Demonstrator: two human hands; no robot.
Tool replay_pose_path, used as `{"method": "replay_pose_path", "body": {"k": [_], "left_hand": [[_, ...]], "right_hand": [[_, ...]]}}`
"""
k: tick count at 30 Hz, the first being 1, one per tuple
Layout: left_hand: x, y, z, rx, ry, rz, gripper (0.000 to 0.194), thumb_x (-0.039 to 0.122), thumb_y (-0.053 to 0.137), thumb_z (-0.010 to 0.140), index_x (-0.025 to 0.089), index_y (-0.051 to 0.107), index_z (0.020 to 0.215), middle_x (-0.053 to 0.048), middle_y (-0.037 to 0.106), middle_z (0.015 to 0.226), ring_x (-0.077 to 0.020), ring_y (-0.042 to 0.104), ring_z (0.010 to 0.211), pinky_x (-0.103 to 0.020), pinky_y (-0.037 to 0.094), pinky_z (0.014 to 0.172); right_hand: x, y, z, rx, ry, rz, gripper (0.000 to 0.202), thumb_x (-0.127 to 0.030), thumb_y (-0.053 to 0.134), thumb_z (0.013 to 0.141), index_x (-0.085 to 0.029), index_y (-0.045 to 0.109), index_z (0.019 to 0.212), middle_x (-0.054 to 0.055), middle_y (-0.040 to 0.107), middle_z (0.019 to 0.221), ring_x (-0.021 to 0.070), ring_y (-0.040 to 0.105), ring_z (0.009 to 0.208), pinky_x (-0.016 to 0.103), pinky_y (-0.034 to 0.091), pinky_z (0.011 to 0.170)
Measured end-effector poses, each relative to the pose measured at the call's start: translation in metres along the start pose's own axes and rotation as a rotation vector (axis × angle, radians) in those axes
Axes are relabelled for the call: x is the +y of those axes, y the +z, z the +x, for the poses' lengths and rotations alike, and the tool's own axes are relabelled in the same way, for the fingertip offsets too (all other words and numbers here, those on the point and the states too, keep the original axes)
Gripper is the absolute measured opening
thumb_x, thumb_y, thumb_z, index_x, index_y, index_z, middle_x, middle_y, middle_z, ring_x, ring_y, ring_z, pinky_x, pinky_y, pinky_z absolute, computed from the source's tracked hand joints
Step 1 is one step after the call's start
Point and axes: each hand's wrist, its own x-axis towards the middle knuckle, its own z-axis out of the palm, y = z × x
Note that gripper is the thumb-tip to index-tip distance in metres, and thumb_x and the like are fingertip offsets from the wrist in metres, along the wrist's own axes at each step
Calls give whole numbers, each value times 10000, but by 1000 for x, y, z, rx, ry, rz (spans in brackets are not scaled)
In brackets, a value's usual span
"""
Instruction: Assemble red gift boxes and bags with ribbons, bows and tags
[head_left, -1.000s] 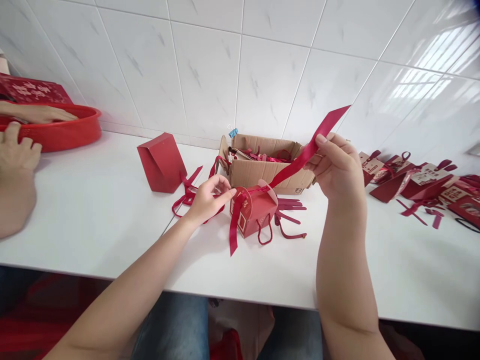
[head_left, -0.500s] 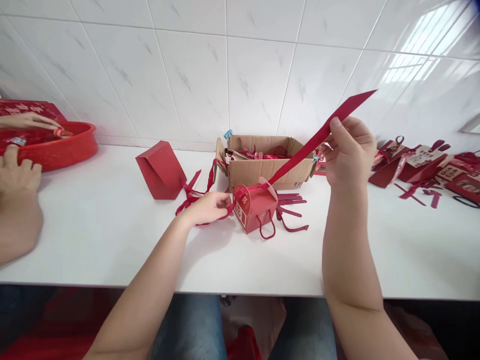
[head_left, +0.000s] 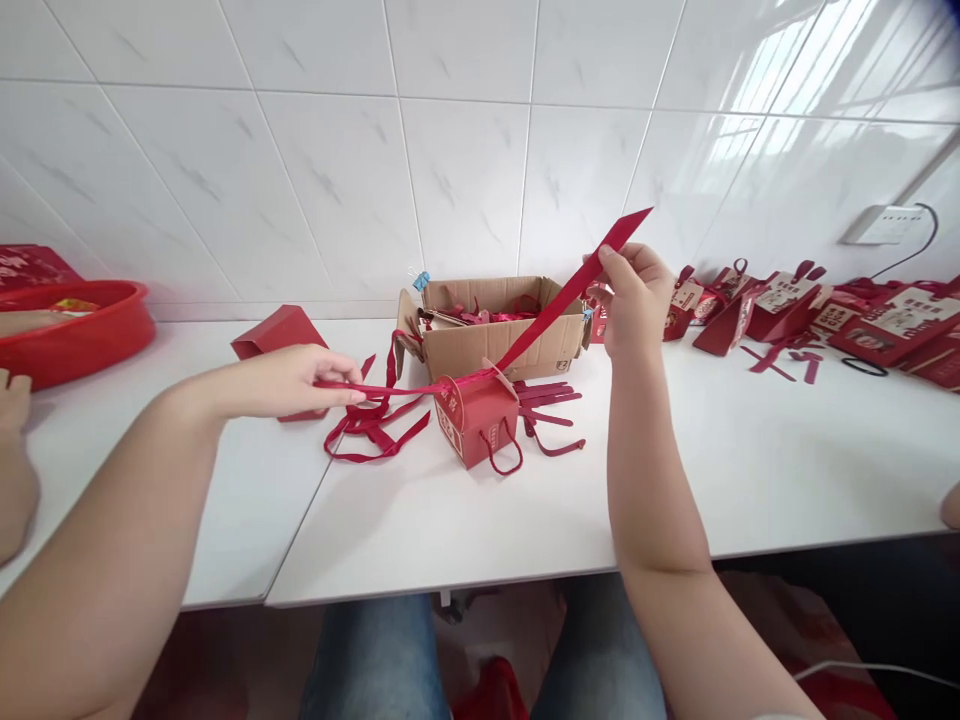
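Note:
A red ribbon (head_left: 546,318) runs across the top of a small red gift box (head_left: 480,425) with a rounded lid and a rope handle. My right hand (head_left: 637,290) pinches the ribbon near its slanted end, raised up and to the right of the box. Out to the left, my left hand (head_left: 322,382) is closed on the other stretch of the ribbon, holding it nearly level. Loose ribbon loops (head_left: 375,440) lie on the table below that hand. Behind my left wrist stands a plain red box (head_left: 281,330), partly hidden.
A cardboard box (head_left: 499,350) of red ribbon pieces stands behind the gift box, with flat red strips (head_left: 551,393) beside it. Several decorated red boxes (head_left: 787,305) line the right. At left, another person's arm reaches by a red basin (head_left: 112,345). The white table (head_left: 450,545) has a seam.
My left hand has moved left, away from the gift box, drawing the ribbon out straight. My right hand still pinches its end. The view has shifted to the right.

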Motion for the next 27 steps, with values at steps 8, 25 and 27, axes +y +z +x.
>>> {"method": "replay_pose_path", "body": {"k": [8,25,27], "left_hand": [[5,-31,-12,307,-34,-100,285,457,718,541,245,677,727,33,680,758,-177,575,751,-251,420,657],[73,-2,54,471,372,-1155,80,151,711,703,179,636,692,4,646,727,-101,585,651,-260,460,619],[83,-3,53,488,403,-1118,87,176,714,710,177,628,695,0,646,732,-99,586,649,-242,448,596]], "right_hand": [[-3,9,-5,-67,119,155,252,-391,598,840,-231,433,738,-21,671,783,133,690,817,290,555,735],[-25,26,-24,-140,-1,127,350,-377,706,759,-292,625,1088,8,716,942,175,690,923,350,569,868],[-33,26,-26,-161,-5,73,487,-362,696,768,-313,550,1230,15,722,981,186,689,948,360,567,871]]}}
